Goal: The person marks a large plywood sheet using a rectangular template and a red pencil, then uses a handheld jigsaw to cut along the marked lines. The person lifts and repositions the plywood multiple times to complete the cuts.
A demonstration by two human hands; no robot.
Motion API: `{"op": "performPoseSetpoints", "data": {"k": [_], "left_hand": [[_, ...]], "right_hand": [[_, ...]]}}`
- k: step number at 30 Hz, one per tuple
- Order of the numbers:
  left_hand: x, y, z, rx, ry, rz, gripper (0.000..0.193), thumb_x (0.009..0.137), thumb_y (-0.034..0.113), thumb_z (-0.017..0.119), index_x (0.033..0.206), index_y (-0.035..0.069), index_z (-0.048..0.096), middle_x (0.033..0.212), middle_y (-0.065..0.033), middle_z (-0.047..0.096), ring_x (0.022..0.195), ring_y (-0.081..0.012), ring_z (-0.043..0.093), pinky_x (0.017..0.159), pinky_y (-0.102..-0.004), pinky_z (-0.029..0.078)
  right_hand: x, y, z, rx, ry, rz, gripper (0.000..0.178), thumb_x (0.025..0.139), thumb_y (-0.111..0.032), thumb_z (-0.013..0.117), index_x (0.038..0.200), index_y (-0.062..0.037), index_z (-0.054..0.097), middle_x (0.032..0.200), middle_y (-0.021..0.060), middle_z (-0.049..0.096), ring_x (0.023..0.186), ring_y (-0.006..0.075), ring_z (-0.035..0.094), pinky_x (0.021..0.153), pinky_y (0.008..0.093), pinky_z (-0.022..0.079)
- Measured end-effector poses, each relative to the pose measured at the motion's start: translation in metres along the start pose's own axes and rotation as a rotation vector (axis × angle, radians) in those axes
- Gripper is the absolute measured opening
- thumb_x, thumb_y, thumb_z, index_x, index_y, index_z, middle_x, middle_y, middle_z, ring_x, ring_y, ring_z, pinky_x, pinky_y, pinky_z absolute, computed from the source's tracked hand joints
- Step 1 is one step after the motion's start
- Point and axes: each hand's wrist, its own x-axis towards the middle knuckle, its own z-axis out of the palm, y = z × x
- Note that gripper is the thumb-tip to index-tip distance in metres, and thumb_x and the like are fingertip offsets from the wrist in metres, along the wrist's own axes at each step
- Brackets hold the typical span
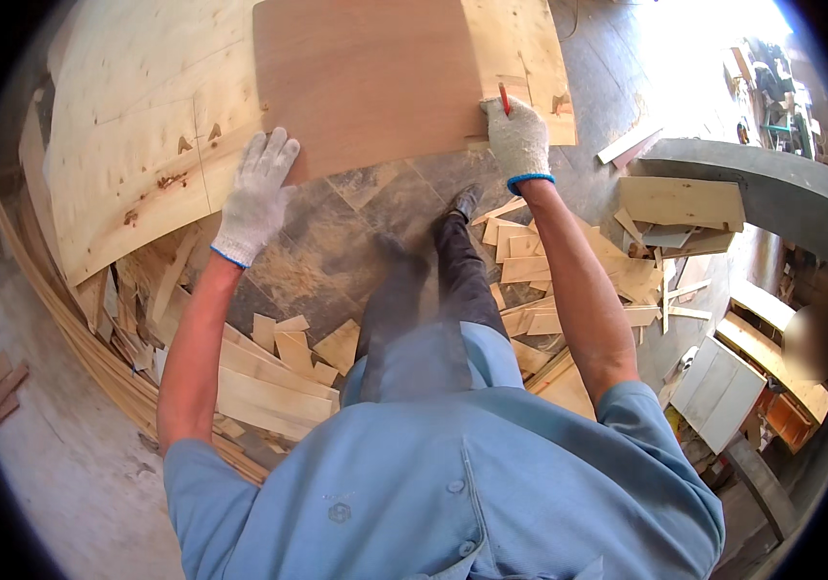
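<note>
A reddish-brown wooden panel (366,77) lies over a pale plywood sheet (143,116) with dark knots and thin drawn lines. My left hand (256,193), in a white knit glove with a blue cuff, rests by the panel's left near corner, its fingers stretched out flat. At the right near corner is my right hand (520,145), gloved the same way, with its fingers closed. A slim red pencil (505,100) sticks up from these fingers. Whether they also grip the panel's edge is hidden.
Loose wood offcuts (530,256) lie on the dusty tiled floor (337,208) around my feet. Long thin strips (76,319) run along the left. To the right stand a curved grey beam (752,164), a plywood box (680,203) and a white cabinet piece (723,391).
</note>
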Motion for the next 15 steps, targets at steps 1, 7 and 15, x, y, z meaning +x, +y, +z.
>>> {"op": "performPoseSetpoints", "data": {"k": [1, 7, 15], "left_hand": [[0.001, 0.0, 0.0, 0.021, -0.001, 0.008, 0.077, 0.079, 0.002, 0.071, 0.149, 0.011, 0.041, 0.158, -0.0126, 0.035, 0.144, -0.0377, 0.032, 0.12, -0.0451, 0.03], [0.001, -0.003, 0.004, 0.113, -0.018, 0.062, 0.073, 0.081, 0.015, 0.072, 0.148, 0.008, 0.042, 0.156, -0.0147, 0.036, 0.142, -0.0386, 0.035, 0.118, -0.0479, 0.03], [0.002, 0.0, 0.002, 0.156, -0.015, 0.045, 0.072, 0.081, 0.014, 0.072, 0.147, 0.009, 0.044, 0.155, -0.0136, 0.039, 0.142, -0.0378, 0.037, 0.117, -0.0472, 0.032]], "right_hand": [[-0.001, 0.0, 0.0, -0.026, 0.001, -0.005, 0.031, 0.092, -0.033, 0.058, 0.096, -0.0053, 0.073, 0.09, 0.0236, 0.068, 0.089, 0.0407, 0.066, 0.077, 0.0466, 0.051], [-0.003, 0.005, 0.001, -0.044, 0.011, -0.072, 0.031, 0.093, -0.032, 0.059, 0.097, -0.0048, 0.073, 0.092, 0.0244, 0.067, 0.09, 0.0409, 0.066, 0.076, 0.0468, 0.051], [-0.007, -0.004, -0.002, 0.02, 0.069, -0.113, 0.025, 0.091, -0.025, 0.056, 0.084, -0.004, 0.068, 0.082, 0.0231, 0.066, 0.083, 0.0442, 0.063, 0.073, 0.0531, 0.049]]}}
